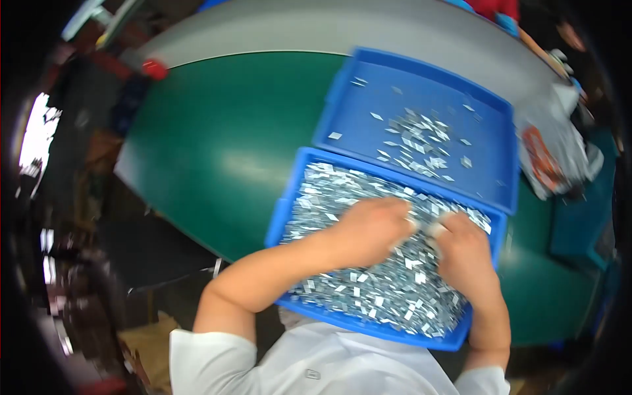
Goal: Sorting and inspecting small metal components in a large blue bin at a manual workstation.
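A blue plastic tray (282,220) in front of me is heaped with small, flat, shiny grey-silver pieces (359,289). Over the middle of the heap, my left hand (374,232) is closed with its fingers curled toward the right. My right hand (465,250) faces it a short gap away, also closed, thumb and fingers drawn together. White patches show at the fingertips of both hands; motion blur hides what they are and what is pinched there. Behind this tray, a second blue tray (368,79) holds a loose scatter of the same kind of pieces (421,141).
Both trays rest on a green tabletop (230,131) with a grey band (283,26) along its far side. To the right lies a white and orange plastic bag (553,151). A red round object (155,68) is at the far left edge. Another person's arm (536,49) shows at far right.
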Motion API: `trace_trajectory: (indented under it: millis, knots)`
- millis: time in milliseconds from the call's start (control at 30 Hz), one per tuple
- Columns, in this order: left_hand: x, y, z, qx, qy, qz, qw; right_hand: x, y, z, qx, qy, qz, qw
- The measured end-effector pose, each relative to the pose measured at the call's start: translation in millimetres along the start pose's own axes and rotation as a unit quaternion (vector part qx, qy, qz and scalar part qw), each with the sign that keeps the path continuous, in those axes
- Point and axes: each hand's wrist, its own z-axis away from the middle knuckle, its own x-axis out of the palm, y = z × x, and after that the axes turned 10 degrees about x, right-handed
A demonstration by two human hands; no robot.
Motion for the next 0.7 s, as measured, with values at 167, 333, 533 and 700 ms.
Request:
trace_trajectory:
  millis: [167, 333, 533, 700]
  knots:
    - [10.7, -1.7, 1.5, 0.004, 0.019, -0.001, 1.000, 2.4, -10.5, 1.0, -0.015, 0.021, -0.031, 0.999]
    - [19.5, -3.2, -3.4, 0.033, 0.042, -0.050, 0.997, 6.6, -5.8, 3.5, -0.034, 0.037, -0.015, 0.999]
    - [29.5, -13.1, -8.8, 0.044, 0.054, -0.112, 0.991, 8.2, -5.3, 5.3, -0.024, 0.054, 0.017, 0.998]
    - [38.9, -15.5, -6.5, 0.062, 0.046, -0.114, 0.991, 6.3, -9.3, -2.0, 0.002, 0.039, 0.058, 0.998]
